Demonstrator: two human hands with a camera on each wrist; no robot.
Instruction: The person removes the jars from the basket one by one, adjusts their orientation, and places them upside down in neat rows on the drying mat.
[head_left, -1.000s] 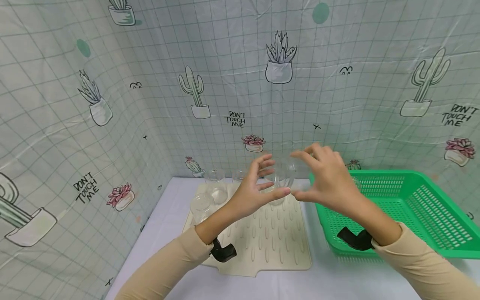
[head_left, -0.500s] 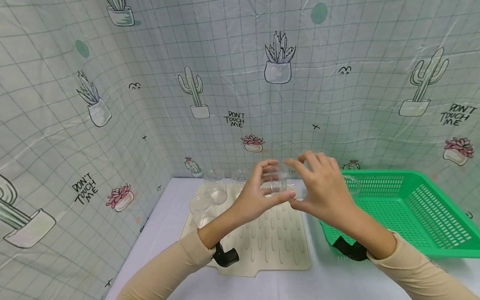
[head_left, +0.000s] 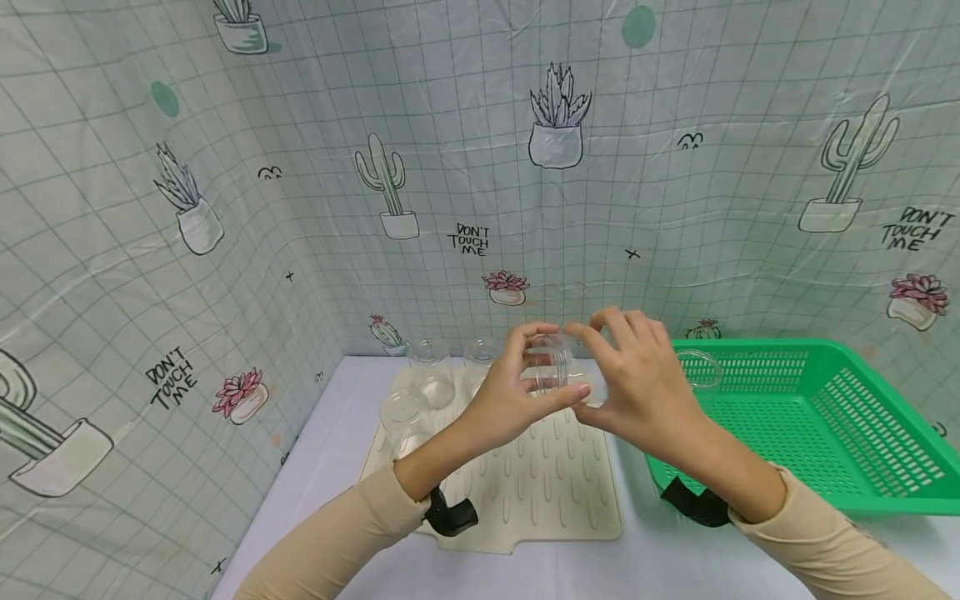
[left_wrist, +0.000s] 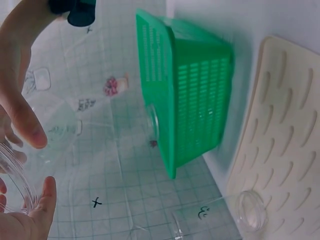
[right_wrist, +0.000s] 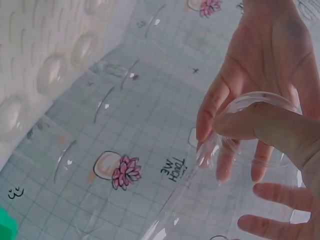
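Note:
In the head view, a clear plastic cup lies sideways between both hands, above the far part of a cream drying mat. My left hand curls round its ridged rim, thumb below and fingers behind. From the right, my right hand holds the same cup, index finger over the top and thumb underneath. In the right wrist view, a thumb lies across the clear rim and fingers spread beyond it. Several more clear cups, among them a front-left cup and a back-left cup, stand on the mat.
A green perforated basket stands to the right of the mat, with a round clear rim showing at its back left corner. A white cloth covers the table. Behind and to the left hangs a grid-patterned curtain with plant drawings.
Both hands have lowered slightly, and my right hand has shifted left with the cup, closer to my left hand. More of the clear rim at the basket corner shows.

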